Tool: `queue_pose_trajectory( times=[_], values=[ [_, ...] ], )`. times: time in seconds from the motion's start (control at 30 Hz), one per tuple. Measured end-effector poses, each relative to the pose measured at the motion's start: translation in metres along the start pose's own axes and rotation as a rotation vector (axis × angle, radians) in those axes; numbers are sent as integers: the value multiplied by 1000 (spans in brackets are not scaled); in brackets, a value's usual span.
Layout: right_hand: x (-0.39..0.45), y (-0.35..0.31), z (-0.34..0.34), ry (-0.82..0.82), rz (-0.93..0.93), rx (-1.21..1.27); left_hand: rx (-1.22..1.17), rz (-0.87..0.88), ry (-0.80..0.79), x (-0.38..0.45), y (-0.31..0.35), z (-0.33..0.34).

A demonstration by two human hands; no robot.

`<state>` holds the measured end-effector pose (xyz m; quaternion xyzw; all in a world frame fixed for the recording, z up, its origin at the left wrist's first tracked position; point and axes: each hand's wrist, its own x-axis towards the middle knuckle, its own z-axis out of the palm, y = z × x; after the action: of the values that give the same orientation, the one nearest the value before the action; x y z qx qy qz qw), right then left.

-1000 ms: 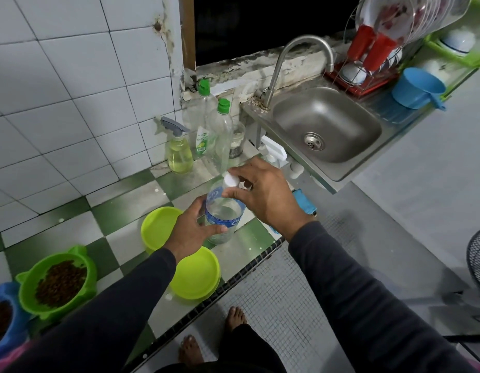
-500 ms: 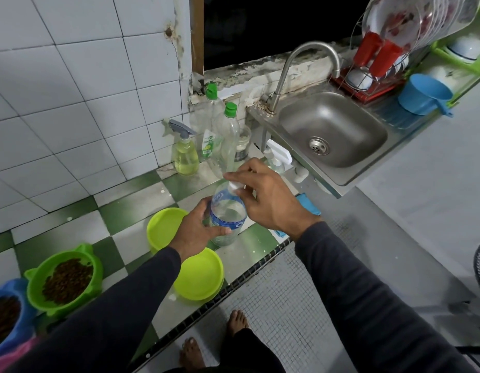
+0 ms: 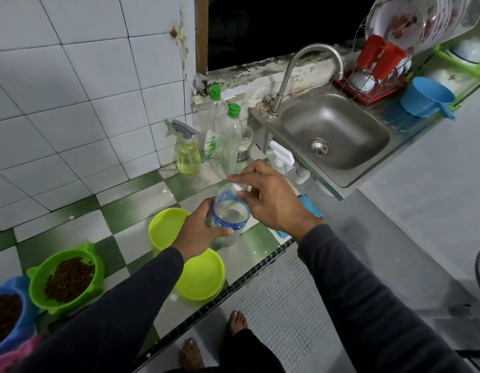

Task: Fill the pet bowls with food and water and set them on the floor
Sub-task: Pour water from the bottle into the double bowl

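So the person's standing barefoot at the green-and-white checked counter [image 3: 72,208], holding a clear water bottle [image 3: 229,216] upright just above it. Left hand [image 3: 200,232] is wrapped around the bottle's body, and the right hand [image 3: 274,200] has its fingertips pinching the white cap [image 3: 240,186] on top. Two lime-green bowls, one [image 3: 163,227] partly behind the left wrist and another [image 3: 204,278] near the counter edge, both look dry. Further left there's a green cat-ear bowl [image 3: 66,275] with kibble in it, and a blue bowl [image 3: 7,316] with kibble too, touching it. The steel sink [image 3: 333,133] sits off to the right.
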<state>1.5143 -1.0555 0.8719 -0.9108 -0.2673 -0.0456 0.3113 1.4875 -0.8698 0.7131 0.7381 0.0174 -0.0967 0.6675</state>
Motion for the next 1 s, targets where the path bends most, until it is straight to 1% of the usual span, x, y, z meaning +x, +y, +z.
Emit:
queue_pose_trajectory(
  times=[0.17,0.33,0.4,0.6,0.67,0.8,0.87,1.0],
  values=[
    [9,-2,5,64,154,-128,24,4,1,-2,2,0],
    [7,-1,-1,-85,27,-10,3,-4,4,-1,1,0],
    [8,1,-1,-69,34,-33,10,-2,7,-1,0,0],
    [12,-2,7,-3,146,-108,15,-5,6,-1,0,-1],
    [12,-2,6,3,138,-107,12,-5,3,-1,0,-2],
    [9,-1,-2,-69,50,-59,18,-13,-1,-1,1,-1],
    [9,1,-1,-51,39,-101,19,-18,0,-1,2,0],
    [9,0,8,15,160,-200,30,-18,-2,-3,5,0]
  ],
)
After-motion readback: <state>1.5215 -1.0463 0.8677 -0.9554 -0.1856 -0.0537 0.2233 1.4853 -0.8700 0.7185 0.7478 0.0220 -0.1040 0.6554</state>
